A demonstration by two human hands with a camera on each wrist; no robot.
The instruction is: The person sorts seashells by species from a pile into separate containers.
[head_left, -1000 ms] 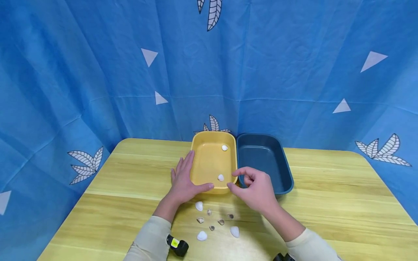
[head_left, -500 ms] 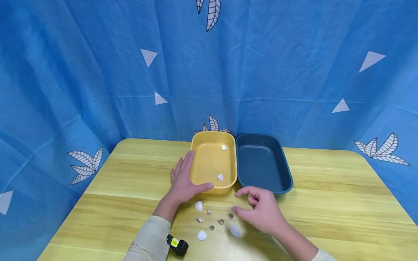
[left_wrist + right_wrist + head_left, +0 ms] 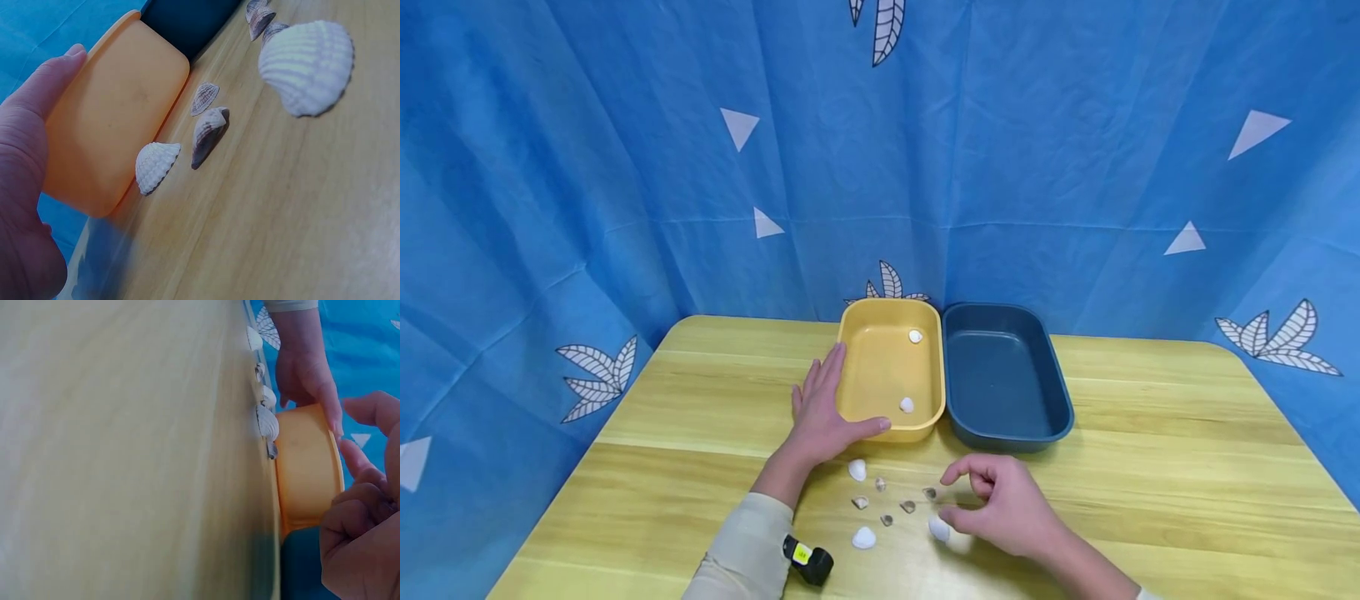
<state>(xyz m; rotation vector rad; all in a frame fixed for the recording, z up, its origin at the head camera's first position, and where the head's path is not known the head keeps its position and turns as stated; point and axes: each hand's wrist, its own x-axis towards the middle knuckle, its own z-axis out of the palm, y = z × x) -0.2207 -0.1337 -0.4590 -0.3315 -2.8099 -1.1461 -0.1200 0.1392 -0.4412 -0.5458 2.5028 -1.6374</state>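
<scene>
My left hand (image 3: pixel 822 423) rests on the yellow bin (image 3: pixel 880 367), straight fingers along its left side and thumb over the near rim. Two white seashells lie in that bin, one toward the back (image 3: pixel 915 337) and one toward the front (image 3: pixel 907 405). Over the table, my right hand (image 3: pixel 1011 507) has thumb and forefinger apart, the other fingers bent, nothing between them. Its thumb tip is right by a large white seashell (image 3: pixel 937 527). Several more seashells lie in front of the bin, including a white ribbed one (image 3: pixel 156 166) and small brownish ones (image 3: pixel 209 134).
A dark blue bin (image 3: pixel 1006 379) stands against the yellow bin's right side, nothing visible in it. Behind the wooden table (image 3: pixel 1180 442) hangs a blue patterned curtain (image 3: pixel 1037 150). A black strap device (image 3: pixel 808 562) sits at my left wrist.
My right hand has moved from the yellow bin's near right corner back toward me, down to the large white seashell. The left hand stays in place on the bin.
</scene>
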